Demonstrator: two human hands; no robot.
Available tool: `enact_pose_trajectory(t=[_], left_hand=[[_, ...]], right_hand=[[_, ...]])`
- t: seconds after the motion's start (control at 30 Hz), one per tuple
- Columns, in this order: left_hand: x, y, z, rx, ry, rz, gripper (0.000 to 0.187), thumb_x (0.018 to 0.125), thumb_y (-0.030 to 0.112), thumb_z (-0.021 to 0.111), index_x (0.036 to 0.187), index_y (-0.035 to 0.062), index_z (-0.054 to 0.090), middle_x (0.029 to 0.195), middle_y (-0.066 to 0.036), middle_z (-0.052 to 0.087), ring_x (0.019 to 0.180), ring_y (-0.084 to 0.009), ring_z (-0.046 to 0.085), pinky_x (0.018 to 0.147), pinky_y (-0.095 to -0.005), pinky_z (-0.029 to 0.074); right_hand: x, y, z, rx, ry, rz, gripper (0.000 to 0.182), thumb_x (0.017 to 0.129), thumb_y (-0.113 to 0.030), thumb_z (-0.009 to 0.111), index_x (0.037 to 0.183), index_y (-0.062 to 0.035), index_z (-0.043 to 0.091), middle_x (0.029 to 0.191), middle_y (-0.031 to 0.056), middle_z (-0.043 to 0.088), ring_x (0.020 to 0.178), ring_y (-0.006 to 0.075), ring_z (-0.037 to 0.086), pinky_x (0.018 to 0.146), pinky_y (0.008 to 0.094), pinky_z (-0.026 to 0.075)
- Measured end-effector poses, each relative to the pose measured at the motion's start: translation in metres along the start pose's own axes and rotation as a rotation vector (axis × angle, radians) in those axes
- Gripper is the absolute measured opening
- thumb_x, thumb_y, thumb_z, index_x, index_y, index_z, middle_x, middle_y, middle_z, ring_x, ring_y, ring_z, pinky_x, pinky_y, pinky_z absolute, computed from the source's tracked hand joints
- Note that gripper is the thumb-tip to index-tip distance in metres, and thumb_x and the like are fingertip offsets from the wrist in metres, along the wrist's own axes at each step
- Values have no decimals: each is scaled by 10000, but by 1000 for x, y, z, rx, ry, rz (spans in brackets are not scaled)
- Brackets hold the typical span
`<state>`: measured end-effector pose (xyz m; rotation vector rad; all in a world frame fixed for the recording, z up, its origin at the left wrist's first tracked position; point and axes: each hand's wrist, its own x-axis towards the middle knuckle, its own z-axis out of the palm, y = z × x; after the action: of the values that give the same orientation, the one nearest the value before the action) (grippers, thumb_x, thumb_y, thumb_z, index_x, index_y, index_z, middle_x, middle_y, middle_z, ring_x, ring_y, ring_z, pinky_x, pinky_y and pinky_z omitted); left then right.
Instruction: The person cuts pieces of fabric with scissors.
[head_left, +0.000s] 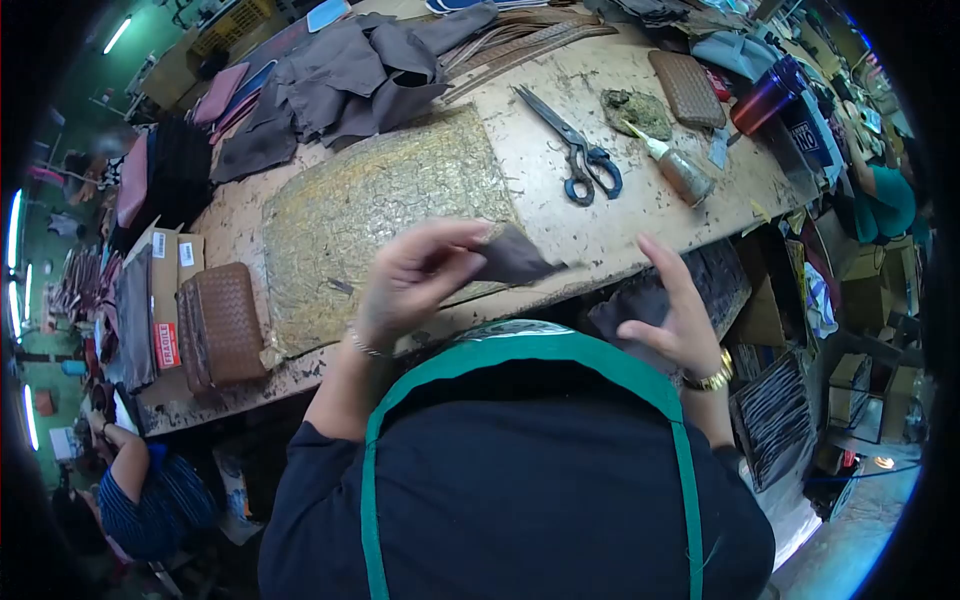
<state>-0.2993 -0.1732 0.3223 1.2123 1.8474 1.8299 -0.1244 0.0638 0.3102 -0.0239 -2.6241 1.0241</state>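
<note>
My left hand pinches a small dark brown piece of leather by its left edge, above the near edge of the workbench. To the right, my right hand is held in the air with thumb and fingers apart and nothing between them. Beneath the left hand lies a glue-crusted mat. Beyond the hands, black-handled scissors lie with their blades pointing away. A glue bottle with a pale nozzle lies on its side to the right of them.
Dark leather pieces are heaped at the back left. A woven brown wallet and a purple tumbler sit at the back right. At the left edge stands a woven brown case. Co-workers sit on both sides.
</note>
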Motion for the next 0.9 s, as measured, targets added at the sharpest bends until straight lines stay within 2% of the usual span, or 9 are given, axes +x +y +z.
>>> enact_pose_trajectory(t=[0.1, 0.17, 0.23, 0.27, 0.57, 0.63, 0.7, 0.8, 0.9], left_hand=[[-1, -9, 15, -86, -157, -45, 277, 779, -70, 541, 1046, 4, 542, 973, -60, 542, 877, -90, 519, 770, -200, 417], [-11, -13, 12, -143, -121, -97, 409, 766, -59, 561, 1156, 15, 459, 1020, -71, 524, 939, -111, 509, 816, -227, 414], [-23, -11, 11, -512, 11, -139, 593, 735, -61, 593, 1259, 83, 357, 1028, -62, 492, 840, -78, 527, 698, -205, 442], [-34, -16, 4, -416, -53, -238, 720, 715, -92, 590, 1315, 89, 236, 1155, -86, 424, 933, -110, 523, 781, -231, 438], [-68, -35, -127, -98, 236, -444, 457, 741, -64, 556, 1176, -13, 429, 1030, -83, 552, 913, -112, 529, 789, -229, 428], [-71, -68, -175, 2, 316, -488, 458, 720, -70, 547, 1160, 12, 451, 908, -78, 584, 784, -99, 546, 691, -214, 450], [-83, -100, -231, 564, 260, -728, 494, 664, 88, 627, 1139, 73, 492, 898, -124, 596, 794, -207, 576, 722, -275, 458], [-91, -100, -241, 957, 216, -768, 522, 633, 182, 677, 1117, 91, 505, 967, -171, 574, 888, -303, 559, 772, -313, 450], [-66, -57, -193, 1382, 374, -778, 461, 661, 176, 676, 1079, 55, 524, 1057, -185, 537, 993, -336, 508, 828, -345, 429]], right_hand=[[49, -37, 30, 254, -18, -129, 543, 675, -209, 706, 1130, -19, 481, 1089, 150, 534, 1029, 248, 514, 865, 313, 399], [71, -53, 40, 331, -71, -180, 184, 715, -50, 638, 889, -15, 592, 786, 101, 617, 729, 204, 610, 648, 265, 468], [92, -66, 40, 312, -125, -252, 139, 730, 19, 609, 866, -7, 603, 775, 60, 605, 702, 114, 572, 621, 217, 439], [105, -70, 42, 328, -127, -301, 118, 736, 13, 608, 852, -8, 604, 768, 67, 602, 703, 113, 572, 621, 216, 440], [234, 2, 131, 564, -230, -86, 406, 728, -48, 639, 1102, -59, 481, 852, 33, 560, 803, 90, 526, 717, 219, 439], [242, 21, 171, 50, -78, -48, 519, 659, -180, 715, 1106, -72, 475, 923, 106, 543, 895, 220, 526, 791, 295, 423], [247, 22, 186, -155, 308, -9, 550, 646, -231, 716, 1118, -98, 469, 1023, 128, 497, 992, 283, 456, 866, 353, 376], [270, 10, 189, -370, 452, 88, 425, 663, -259, 691, 1040, -138, 538, 1127, 104, 441, 1053, 291, 397, 898, 383, 342], [295, 20, 183, -462, 174, -3, 279, 674, -288, 668, 916, -168, 601, 1078, 66, 496, 1044, 275, 415, 881, 412, 351]])
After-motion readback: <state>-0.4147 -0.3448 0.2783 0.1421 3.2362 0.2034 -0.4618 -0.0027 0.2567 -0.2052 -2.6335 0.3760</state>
